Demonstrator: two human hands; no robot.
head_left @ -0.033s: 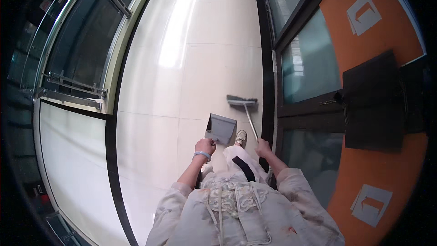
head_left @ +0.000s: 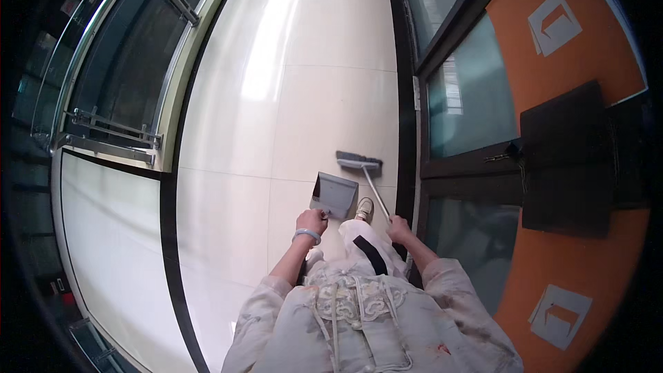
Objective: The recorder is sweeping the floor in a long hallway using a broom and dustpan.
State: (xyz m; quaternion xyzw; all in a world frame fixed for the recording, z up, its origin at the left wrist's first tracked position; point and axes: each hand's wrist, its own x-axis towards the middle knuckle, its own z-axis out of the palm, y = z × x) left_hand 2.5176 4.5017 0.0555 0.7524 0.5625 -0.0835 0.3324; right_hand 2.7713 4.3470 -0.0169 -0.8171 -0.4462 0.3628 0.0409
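My left hand (head_left: 312, 222), with a pale bracelet at the wrist, is closed on the handle of a grey dustpan (head_left: 336, 195). The pan's dark opening faces left, just ahead of that hand. Closed around a light pole, my right hand (head_left: 399, 229) holds a broom (head_left: 367, 178). Its grey bristle head (head_left: 360, 162) is at the pale floor, a little beyond the dustpan and to its right, apart from it. The pole slants from the head back to my right hand. My shoe (head_left: 365, 209) shows between the dustpan and the pole.
Glossy pale tiles (head_left: 331, 97) run ahead as a corridor, edged by dark strips. Left stands a glass railing with a metal handrail (head_left: 69, 83). Right are dark-framed glass doors (head_left: 473, 97), a black cover (head_left: 568, 159) around their handles, and orange panels (head_left: 563, 262).
The broom head has shifted left and slightly nearer to me, and its tilt has changed. The dustpan and my left hand stay practically in place.
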